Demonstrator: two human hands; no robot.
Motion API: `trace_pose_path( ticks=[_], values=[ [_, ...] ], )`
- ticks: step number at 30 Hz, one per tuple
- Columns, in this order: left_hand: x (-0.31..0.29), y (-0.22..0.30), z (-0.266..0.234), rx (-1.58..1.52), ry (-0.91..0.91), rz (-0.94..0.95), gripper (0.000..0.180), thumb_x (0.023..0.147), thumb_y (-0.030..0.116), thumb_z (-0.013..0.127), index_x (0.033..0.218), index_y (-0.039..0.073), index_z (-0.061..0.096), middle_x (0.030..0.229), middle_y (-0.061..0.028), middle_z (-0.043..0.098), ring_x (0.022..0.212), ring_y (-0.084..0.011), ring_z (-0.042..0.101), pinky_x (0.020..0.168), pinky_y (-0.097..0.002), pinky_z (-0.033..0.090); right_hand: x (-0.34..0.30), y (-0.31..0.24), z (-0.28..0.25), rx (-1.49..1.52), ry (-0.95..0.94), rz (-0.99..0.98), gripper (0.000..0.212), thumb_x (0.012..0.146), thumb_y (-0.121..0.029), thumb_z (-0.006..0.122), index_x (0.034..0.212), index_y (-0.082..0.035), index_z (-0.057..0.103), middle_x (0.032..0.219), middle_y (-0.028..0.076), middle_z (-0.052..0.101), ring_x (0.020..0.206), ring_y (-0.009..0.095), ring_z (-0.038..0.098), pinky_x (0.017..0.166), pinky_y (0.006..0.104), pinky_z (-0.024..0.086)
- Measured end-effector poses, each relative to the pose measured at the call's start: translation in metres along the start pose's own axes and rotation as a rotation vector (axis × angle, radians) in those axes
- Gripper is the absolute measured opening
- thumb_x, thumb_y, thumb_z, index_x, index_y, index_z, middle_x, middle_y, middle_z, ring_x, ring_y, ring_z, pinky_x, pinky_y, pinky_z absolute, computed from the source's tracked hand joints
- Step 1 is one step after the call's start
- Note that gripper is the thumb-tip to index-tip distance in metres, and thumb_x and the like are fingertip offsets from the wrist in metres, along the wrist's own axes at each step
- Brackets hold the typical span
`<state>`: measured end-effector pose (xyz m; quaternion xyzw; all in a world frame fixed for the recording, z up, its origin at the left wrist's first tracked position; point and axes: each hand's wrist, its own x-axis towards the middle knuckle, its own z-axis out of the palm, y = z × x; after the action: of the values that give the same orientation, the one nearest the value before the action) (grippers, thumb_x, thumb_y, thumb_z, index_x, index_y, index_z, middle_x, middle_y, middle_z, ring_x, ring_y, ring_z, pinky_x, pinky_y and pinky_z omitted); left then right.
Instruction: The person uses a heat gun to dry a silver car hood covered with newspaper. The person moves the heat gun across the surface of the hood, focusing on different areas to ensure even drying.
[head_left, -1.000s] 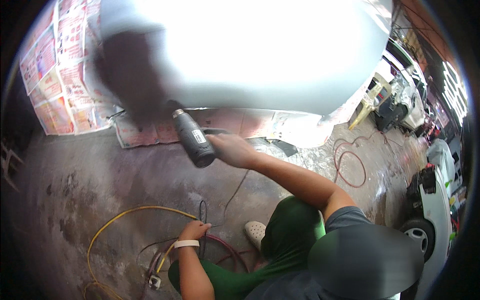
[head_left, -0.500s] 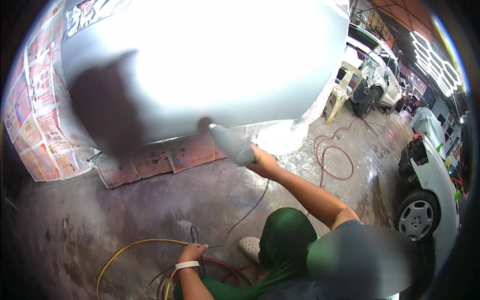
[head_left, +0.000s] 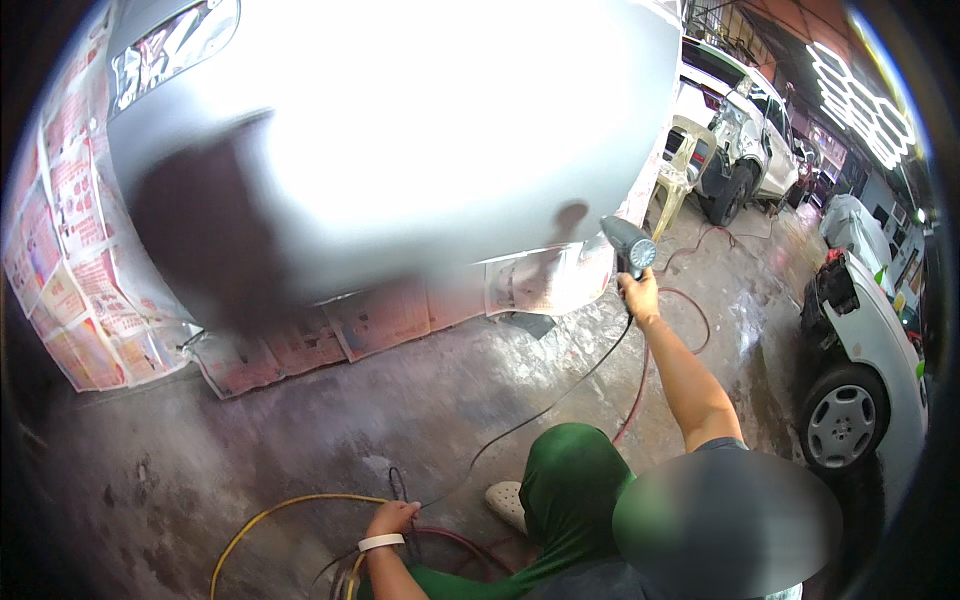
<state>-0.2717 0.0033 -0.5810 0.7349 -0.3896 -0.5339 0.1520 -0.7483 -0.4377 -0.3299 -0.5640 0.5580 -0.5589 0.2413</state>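
Head view: right hand [head_left: 640, 296] clenches the handle of a heat gun [head_left: 628, 245], nozzle raised at the silver car panel [head_left: 420, 130]. Rigid, probably light; hold by handle only. Left hand [head_left: 392, 518] grips hoses [head_left: 290, 505] on the floor.

This is a car body and paint workshop. A silver car panel [head_left: 400, 130] is masked along its edges with taped newspaper [head_left: 60, 250], hoses [head_left: 270, 515] trail over the stained concrete floor [head_left: 330, 420], and other cars [head_left: 740, 130] stand parked under strip lights [head_left: 860, 95].
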Motion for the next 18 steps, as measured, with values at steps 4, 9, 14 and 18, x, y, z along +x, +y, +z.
trace_pose_path(
  ticks=[4, 9, 14, 18],
  values=[
    [0.025, -0.033, -0.002, -0.055, 0.064, 0.069, 0.042, 0.097, 0.043, 0.064, 0.092, 0.002, 0.07, 0.072, -0.0059, 0.063, 0.064, -0.0175, 0.057, 0.063, -0.0357, 0.046, 0.031, -0.024, -0.011, 0.049, 0.178, 0.021, 0.033, 0.084, -0.012, 0.067, 0.116, -0.005, 0.062, 0.073, 0.005, 0.065, 0.057, 0.014, 0.06, 0.055, 0.0308, 0.05],
    [0.017, -0.015, 0.0, -0.125, 0.188, 0.082, 0.041, 0.097, 0.04, 0.061, 0.088, 0.001, 0.07, 0.073, -0.0065, 0.065, 0.066, -0.0181, 0.06, 0.064, -0.0365, 0.046, 0.043, -0.049, -0.031, 0.315, 0.229, 0.035, 0.024, 0.085, -0.009, 0.069, 0.103, -0.005, 0.053, 0.071, 0.003, 0.058, 0.052, 0.013, 0.055, 0.047, 0.0293, 0.046],
    [0.02, -0.023, -0.001, -0.031, 0.146, 0.044, 0.04, 0.095, 0.039, 0.063, 0.088, 0.0, 0.072, 0.077, -0.0115, 0.068, 0.069, -0.0232, 0.062, 0.068, -0.0403, 0.048, 0.008, -0.08, -0.02, 0.384, 0.046, 0.051, 0.02, 0.087, -0.008, 0.068, 0.098, -0.007, 0.052, 0.071, 0.002, 0.057, 0.054, 0.012, 0.055, 0.048, 0.029, 0.048],
    [0.022, -0.032, 0.0, 0.157, 0.157, 0.127, 0.043, 0.093, 0.042, 0.065, 0.095, 0.001, 0.074, 0.086, -0.0161, 0.072, 0.079, -0.029, 0.066, 0.075, -0.044, 0.05, -0.045, -0.108, 0.011, 0.39, -0.111, 0.076, 0.023, 0.088, -0.01, 0.068, 0.101, -0.006, 0.049, 0.074, 0.004, 0.057, 0.057, 0.014, 0.056, 0.05, 0.0305, 0.048]
  ],
)
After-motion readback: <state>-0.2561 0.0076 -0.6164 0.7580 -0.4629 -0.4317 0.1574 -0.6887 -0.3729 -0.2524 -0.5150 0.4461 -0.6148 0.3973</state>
